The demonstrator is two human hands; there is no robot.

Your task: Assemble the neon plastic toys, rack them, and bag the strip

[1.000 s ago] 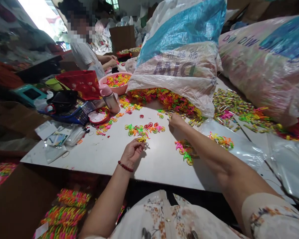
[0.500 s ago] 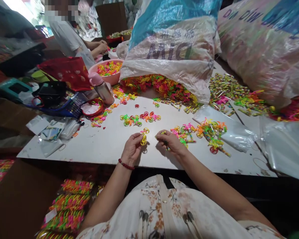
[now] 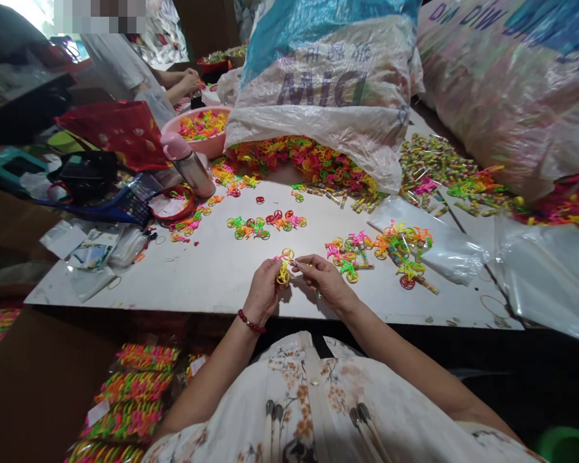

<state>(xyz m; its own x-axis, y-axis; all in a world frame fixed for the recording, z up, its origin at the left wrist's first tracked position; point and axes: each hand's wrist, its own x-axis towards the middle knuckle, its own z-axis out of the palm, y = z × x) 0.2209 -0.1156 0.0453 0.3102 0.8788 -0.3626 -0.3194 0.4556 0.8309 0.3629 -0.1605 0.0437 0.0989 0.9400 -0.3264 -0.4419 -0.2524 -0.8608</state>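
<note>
In front of me my left hand [image 3: 264,286] is closed, gripping a small plastic toy bicycle [image 3: 283,275] with yellow wheels and a bit of pink. My right hand [image 3: 324,281] is pinched close to the bicycle's right side; what its fingers hold is too small to name. To the right of that hand lies a pile of coloured toy bicycles with patterned tubes [image 3: 352,257]. Farther out on the white table [image 3: 197,276] are more toy bicycles [image 3: 248,228] in green, red and pink.
A big sack [image 3: 318,83] spills coloured plastic parts at the back. A pink bottle [image 3: 190,167], a pink basin [image 3: 166,132] and a blue basket [image 3: 125,202] stand left. Clear plastic bags [image 3: 550,276] lie right. Another person [image 3: 120,67] works at the far left.
My right hand has come in against the toy bicycle, closing the gap between the hands. My left hand has shifted slightly right with the bicycle. The view has shifted a little.
</note>
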